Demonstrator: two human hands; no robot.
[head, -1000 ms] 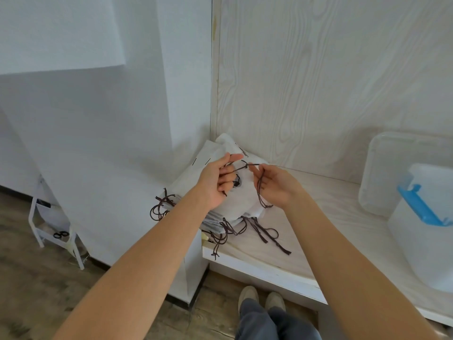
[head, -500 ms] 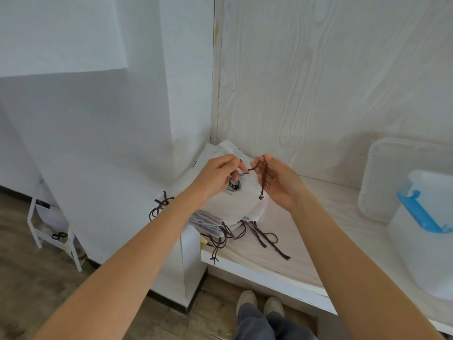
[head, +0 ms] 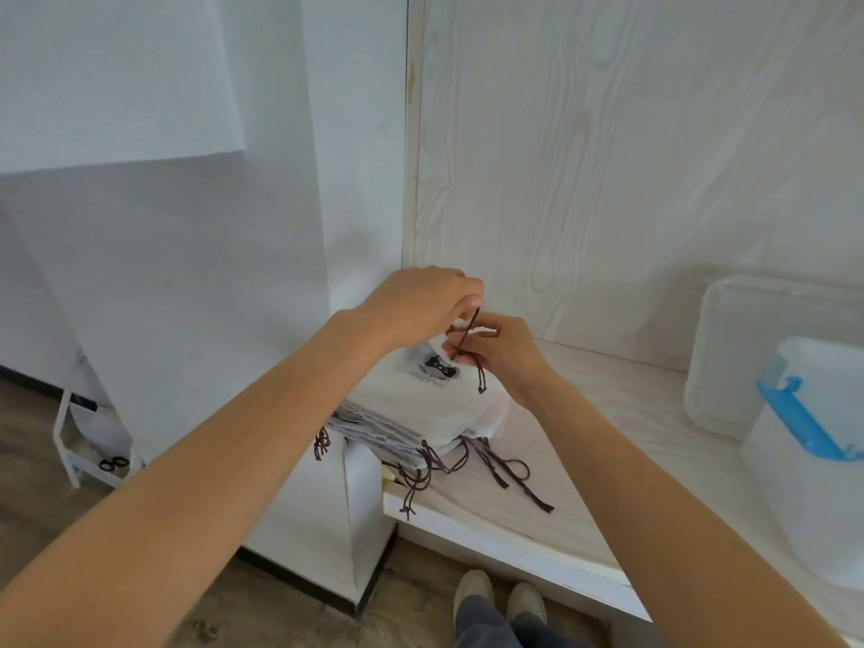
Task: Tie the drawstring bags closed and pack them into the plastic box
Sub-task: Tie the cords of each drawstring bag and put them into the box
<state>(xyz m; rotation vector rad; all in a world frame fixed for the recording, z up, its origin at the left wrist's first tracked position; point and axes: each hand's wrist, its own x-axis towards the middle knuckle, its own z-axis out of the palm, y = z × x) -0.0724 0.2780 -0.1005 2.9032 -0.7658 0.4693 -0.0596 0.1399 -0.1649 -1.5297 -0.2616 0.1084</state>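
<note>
Seemingly two hands (head: 423, 306) (head: 502, 353), one drawstring (head: 467, 334).

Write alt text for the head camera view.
Both hands, left and right, pinch a dark drawstring above the top bag of a stack on a pale wooden shelf. A plastic box stands at right.

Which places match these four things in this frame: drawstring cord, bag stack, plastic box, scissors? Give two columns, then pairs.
1 drawstring cord
2 bag stack
3 plastic box
4 scissors

A low white rack, far left
B table's right end
C table's left corner
D pinched between left hand and right hand

Pairs: 1-D, 2-C, 3-B, 4-A
</note>
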